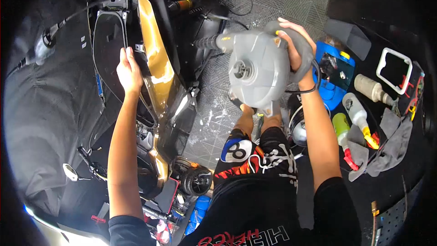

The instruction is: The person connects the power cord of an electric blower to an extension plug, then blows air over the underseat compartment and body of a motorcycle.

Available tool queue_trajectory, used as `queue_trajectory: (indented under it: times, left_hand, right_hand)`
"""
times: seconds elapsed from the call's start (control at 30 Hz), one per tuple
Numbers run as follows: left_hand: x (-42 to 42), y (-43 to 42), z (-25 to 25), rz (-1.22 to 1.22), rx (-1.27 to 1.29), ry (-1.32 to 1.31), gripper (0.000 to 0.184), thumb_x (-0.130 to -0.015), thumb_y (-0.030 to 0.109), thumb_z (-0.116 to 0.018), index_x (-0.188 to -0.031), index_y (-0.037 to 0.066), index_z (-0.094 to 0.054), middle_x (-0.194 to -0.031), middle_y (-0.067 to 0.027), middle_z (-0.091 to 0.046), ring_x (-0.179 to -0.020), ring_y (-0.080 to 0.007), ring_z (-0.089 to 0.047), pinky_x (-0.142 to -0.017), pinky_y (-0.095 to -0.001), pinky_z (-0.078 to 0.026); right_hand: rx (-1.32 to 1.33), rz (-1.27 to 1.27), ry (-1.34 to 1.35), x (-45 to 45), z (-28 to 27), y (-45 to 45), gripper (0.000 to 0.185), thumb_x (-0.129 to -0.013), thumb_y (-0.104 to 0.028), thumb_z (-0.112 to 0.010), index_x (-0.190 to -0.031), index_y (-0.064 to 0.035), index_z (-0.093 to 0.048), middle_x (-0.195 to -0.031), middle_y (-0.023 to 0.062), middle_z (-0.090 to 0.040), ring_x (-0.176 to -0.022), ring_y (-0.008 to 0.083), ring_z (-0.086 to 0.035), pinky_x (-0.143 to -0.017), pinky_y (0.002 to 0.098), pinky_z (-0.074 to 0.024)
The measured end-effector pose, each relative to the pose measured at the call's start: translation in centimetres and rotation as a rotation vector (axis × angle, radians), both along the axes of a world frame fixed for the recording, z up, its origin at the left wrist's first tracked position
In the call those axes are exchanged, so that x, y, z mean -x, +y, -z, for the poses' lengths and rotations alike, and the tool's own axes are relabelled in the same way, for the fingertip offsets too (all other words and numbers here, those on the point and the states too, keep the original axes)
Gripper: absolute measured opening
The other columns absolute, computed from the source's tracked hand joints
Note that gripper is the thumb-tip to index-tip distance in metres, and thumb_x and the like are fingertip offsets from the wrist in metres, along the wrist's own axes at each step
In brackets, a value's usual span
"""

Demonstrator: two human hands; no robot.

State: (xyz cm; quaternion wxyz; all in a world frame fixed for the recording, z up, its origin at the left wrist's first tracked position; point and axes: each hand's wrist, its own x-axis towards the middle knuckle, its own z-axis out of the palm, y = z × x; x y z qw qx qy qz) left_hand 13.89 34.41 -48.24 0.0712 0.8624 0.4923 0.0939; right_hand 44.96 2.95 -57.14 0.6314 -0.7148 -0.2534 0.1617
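Observation:
My right hand (298, 48) is wrapped round the handle of a grey handheld appliance (268, 75), which has a round cap on its body. A ribbed black nozzle (207, 42) sticks out of it to the left, towards the motorbike. The appliance is held up above the floor, and a dark cord hangs by my right wrist. My left hand (129, 73) has its fingers pressed together at the rim of a long black oval panel (109, 48) on the motorbike; my thumb is hidden. Close beside that hand runs a glossy gold side panel (154, 50).
Right of me stand a blue container (334, 93), a grey-white bottle (355, 109), a green bottle (340, 127) and grey cloths (391, 150). A patterned grey mat (273, 0) covers the floor. A lamp-like object (44, 48) on a cable hangs at the left. Below is a small wheel (196, 181).

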Motion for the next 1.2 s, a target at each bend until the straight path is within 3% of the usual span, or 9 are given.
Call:
queue_trajectory:
  times: [0.03,0.13,0.33,0.4,0.43,0.7,0.77,0.93,1.2]
  left_hand:
    - [0.0,-0.1,0.0,-0.017,0.047,-0.006,0.052,-0.106,0.04,-0.043,-0.119,-0.008,-0.059,-0.078,-0.0284,-0.062,-0.068,-0.0365,-0.063,-0.066,-0.0419,-0.047]
    - [-0.4,-0.4,-0.7,-0.121,0.111,0.093,0.053,-0.106,0.04,-0.043,-0.12,-0.009,-0.058,-0.075,-0.027,-0.061,-0.065,-0.0327,-0.063,-0.064,-0.0409,-0.046]
    - [0.7,0.2,0.5,-0.014,-0.009,0.005,0.055,-0.106,0.04,-0.044,-0.124,-0.01,-0.057,-0.081,-0.0313,-0.063,-0.075,-0.0439,-0.066,-0.068,-0.0462,-0.048]
    - [0.7,0.2,0.5,-0.044,0.049,0.051,0.044,-0.107,0.036,-0.041,-0.103,-0.005,-0.057,-0.066,-0.0226,-0.05,-0.056,-0.0305,-0.044,-0.057,-0.0429,-0.039]
    - [0.5,0.2,0.5,-0.007,0.036,0.015,0.04,-0.107,0.034,-0.041,-0.092,-0.002,-0.05,-0.064,-0.0208,-0.045,-0.054,-0.0296,-0.039,-0.054,-0.0438,-0.035]
    - [-0.4,-0.4,-0.5,-0.03,0.079,0.011,0.042,-0.107,0.035,-0.043,-0.101,-0.005,-0.055,-0.066,-0.0249,-0.047,-0.056,-0.0308,-0.043,-0.057,-0.0438,-0.039]
    - [-0.4,-0.4,-0.5,-0.048,0.087,0.024,0.039,-0.106,0.033,-0.043,-0.1,-0.002,-0.057,-0.073,-0.0295,-0.056,-0.067,-0.0479,-0.057,-0.06,-0.0484,-0.043]
    - [-0.2,-0.1,-0.4,-0.077,0.136,0.078,0.042,-0.106,0.035,-0.043,-0.101,-0.003,-0.058,-0.077,-0.0307,-0.059,-0.073,-0.0483,-0.061,-0.064,-0.0487,-0.045]
    - [-0.2,0.2,-0.5,-0.083,0.149,0.071,0.049,-0.105,0.039,-0.046,-0.117,-0.006,-0.06,-0.084,-0.0331,-0.062,-0.081,-0.0489,-0.063,-0.07,-0.0482,-0.048]
  right_hand:
    - [-0.011,-0.075,-0.003,-0.2,0.3,0.1,0.02,-0.087,-0.009,-0.073,-0.106,-0.0023,-0.071,-0.118,0.0145,-0.071,-0.106,0.0213,-0.068,-0.092,0.0306,-0.0527]
    - [0.015,-0.008,-0.014,0.4,0.0,0.2,0.02,-0.086,-0.008,-0.073,-0.106,-0.0052,-0.071,-0.118,0.0144,-0.072,-0.104,0.0212,-0.07,-0.087,0.0303,-0.0547]
    - [0.115,-0.039,-0.019,1.7,-0.3,0.4,0.021,-0.084,-0.007,-0.074,-0.105,-0.0059,-0.071,-0.117,0.0134,-0.073,-0.1,0.0225,-0.072,-0.083,0.0307,-0.0565]
    - [0.119,-0.063,0.01,2.3,-0.2,0.1,0.022,-0.083,-0.007,-0.075,-0.105,-0.0059,-0.071,-0.117,0.014,-0.072,-0.101,0.0229,-0.072,-0.083,0.0307,-0.0565]
    - [0.122,-0.08,0.033,2.6,-0.2,0.1,0.022,-0.083,-0.007,-0.075,-0.104,-0.0058,-0.071,-0.117,0.0145,-0.072,-0.101,0.0234,-0.072,-0.083,0.0307,-0.0566]
    - [0.099,-0.005,0.002,4.9,-0.2,0.0,0.023,-0.083,-0.005,-0.075,-0.105,-0.0038,-0.071,-0.117,0.0168,-0.072,-0.106,0.0258,-0.071,-0.089,0.0333,-0.0556]
    - [0.067,0.03,-0.031,4.5,0.5,0.0,0.023,-0.084,-0.004,-0.075,-0.106,-0.0035,-0.071,-0.119,0.0174,-0.071,-0.108,0.0256,-0.07,-0.091,0.0334,-0.0546]
    - [0.045,0.156,-0.059,2.9,0.0,-0.6,0.022,-0.087,0.0,-0.071,-0.109,-0.0003,-0.069,-0.122,0.0193,-0.069,-0.113,0.0251,-0.065,-0.097,0.0339,-0.0505]
    - [-0.008,0.254,-0.246,0.7,0.6,0.7,0.021,-0.086,0.001,-0.072,-0.107,0.0027,-0.069,-0.119,0.0206,-0.069,-0.112,0.0259,-0.065,-0.098,0.0357,-0.0497]
